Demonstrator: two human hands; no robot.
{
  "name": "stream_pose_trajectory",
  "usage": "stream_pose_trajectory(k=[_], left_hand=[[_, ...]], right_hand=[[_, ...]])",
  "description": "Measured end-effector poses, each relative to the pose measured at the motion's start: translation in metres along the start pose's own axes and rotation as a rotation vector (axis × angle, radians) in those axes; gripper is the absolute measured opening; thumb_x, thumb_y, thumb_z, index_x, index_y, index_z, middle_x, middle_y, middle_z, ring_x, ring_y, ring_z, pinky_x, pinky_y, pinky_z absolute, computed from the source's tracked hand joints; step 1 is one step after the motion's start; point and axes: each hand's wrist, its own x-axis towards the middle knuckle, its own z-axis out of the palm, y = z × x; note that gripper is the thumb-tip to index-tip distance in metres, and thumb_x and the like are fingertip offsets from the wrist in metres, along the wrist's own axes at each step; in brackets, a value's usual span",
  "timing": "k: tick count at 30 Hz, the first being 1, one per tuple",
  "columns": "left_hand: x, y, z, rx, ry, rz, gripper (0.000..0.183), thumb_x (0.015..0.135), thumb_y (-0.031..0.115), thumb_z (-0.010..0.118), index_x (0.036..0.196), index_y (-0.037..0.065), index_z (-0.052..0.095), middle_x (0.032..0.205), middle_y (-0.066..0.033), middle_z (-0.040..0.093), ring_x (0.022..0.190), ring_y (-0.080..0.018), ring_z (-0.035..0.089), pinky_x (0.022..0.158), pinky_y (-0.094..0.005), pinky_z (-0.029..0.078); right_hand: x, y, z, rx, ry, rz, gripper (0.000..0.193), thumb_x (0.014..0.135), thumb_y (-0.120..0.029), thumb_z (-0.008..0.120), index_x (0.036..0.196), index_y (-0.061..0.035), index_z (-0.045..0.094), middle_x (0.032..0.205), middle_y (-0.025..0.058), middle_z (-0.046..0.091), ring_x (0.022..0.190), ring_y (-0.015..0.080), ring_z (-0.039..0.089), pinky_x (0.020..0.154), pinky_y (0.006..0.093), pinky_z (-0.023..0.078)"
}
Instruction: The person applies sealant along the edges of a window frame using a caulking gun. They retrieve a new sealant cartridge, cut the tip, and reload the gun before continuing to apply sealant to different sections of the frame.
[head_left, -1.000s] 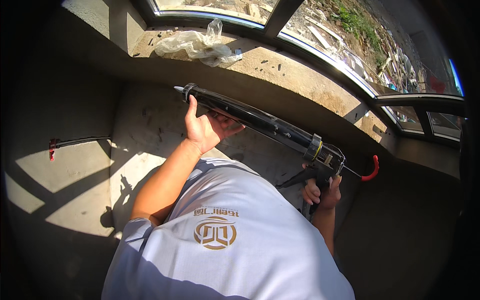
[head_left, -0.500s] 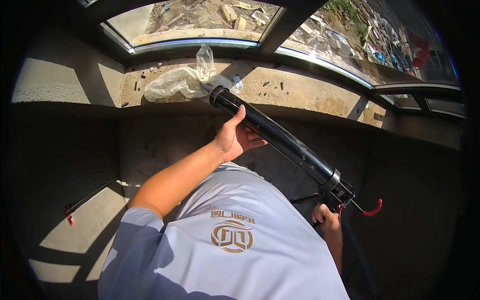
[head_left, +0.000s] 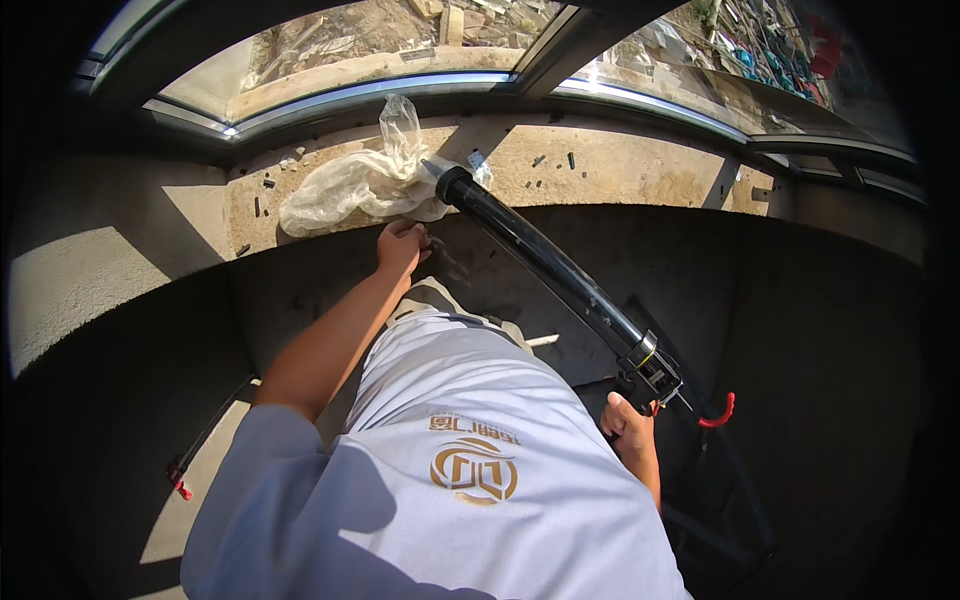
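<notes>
A long black caulking gun [head_left: 550, 262] slants from the lower right up to the window sill. My right hand [head_left: 630, 432] is closed around its handle end, where a red-tipped hook sticks out. The gun's grey pointed nozzle [head_left: 431, 169] lies against a crumpled clear plastic bag [head_left: 350, 185] on the sill. My left hand [head_left: 401, 250] is off the barrel, just below the bag at the sill's front edge. Its fingers are curled closed, and what they hold, if anything, is hidden. A dark blurred shape shows beside those fingers.
The rough concrete sill [head_left: 640, 170] carries several small black bits. Dark window frames [head_left: 545, 55] rise behind it, with debris outside the glass. A second tool with a red end [head_left: 181, 485] stands low on the left. A dark hose-like line [head_left: 745, 480] curves at right.
My left hand has left the gun's barrel and moved left to the sill edge below the bag, its fingers now curled. The gun's handle end has shifted slightly left and down with my right hand.
</notes>
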Motion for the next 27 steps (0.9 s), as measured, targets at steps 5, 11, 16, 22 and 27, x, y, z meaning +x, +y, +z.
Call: stream_pose_trajectory(k=[5,11,16,22,27], left_hand=[[0.042,0.003,-0.012,0.510,0.190,0.555,0.033,0.090,0.013,0.075,0.118,0.000,0.064,0.099,-0.0105,0.070,0.080,-0.0237,0.070,0.074,-0.0374,0.056],[0.046,0.029,-0.019,0.922,0.208,1.003,0.035,0.084,0.014,0.078,0.116,0.004,0.068,0.107,-0.0169,0.067,0.093,-0.0370,0.069,0.080,-0.0449,0.055],[0.051,0.055,-0.021,1.208,-0.142,1.081,0.036,0.085,0.015,0.072,0.121,0.015,0.072,0.117,-0.0115,0.068,0.102,-0.0358,0.068,0.087,-0.0464,0.056],[0.069,0.077,-0.018,1.427,-0.355,1.097,0.039,0.084,0.018,0.072,0.123,0.019,0.072,0.125,-0.0047,0.068,0.112,-0.0310,0.068,0.093,-0.0433,0.056],[0.069,0.087,-0.022,1.534,-0.424,1.148,0.042,0.083,0.016,0.071,0.124,0.017,0.072,0.126,-0.0065,0.068,0.112,-0.0325,0.068,0.091,-0.0430,0.056]], right_hand=[[0.002,0.013,0.001,-0.046,0.022,0.023,0.029,0.083,-0.009,0.081,0.101,-0.0030,0.058,0.052,-0.0033,0.042,0.039,0.0084,0.035,0.040,0.0286,0.035],[0.006,0.031,-0.002,-0.054,0.006,0.071,0.024,0.082,-0.006,0.080,0.096,-0.0044,0.059,0.054,-0.0028,0.043,0.040,0.0089,0.037,0.041,0.0285,0.036],[0.007,0.034,-0.008,-0.044,0.027,0.081,0.022,0.083,-0.006,0.079,0.097,-0.0033,0.062,0.054,-0.0027,0.044,0.040,0.0092,0.038,0.040,0.0283,0.036],[0.001,0.029,-0.014,-0.374,0.080,0.029,0.009,0.085,-0.004,0.076,0.089,-0.0059,0.069,0.065,-0.0010,0.058,0.051,0.0092,0.053,0.047,0.0262,0.040],[0.005,0.006,-0.024,-0.897,-0.129,-0.679,0.037,0.069,-0.001,0.078,0.105,0.0021,0.073,0.089,0.0160,0.077,0.075,0.0259,0.077,0.069,0.0298,0.057]])
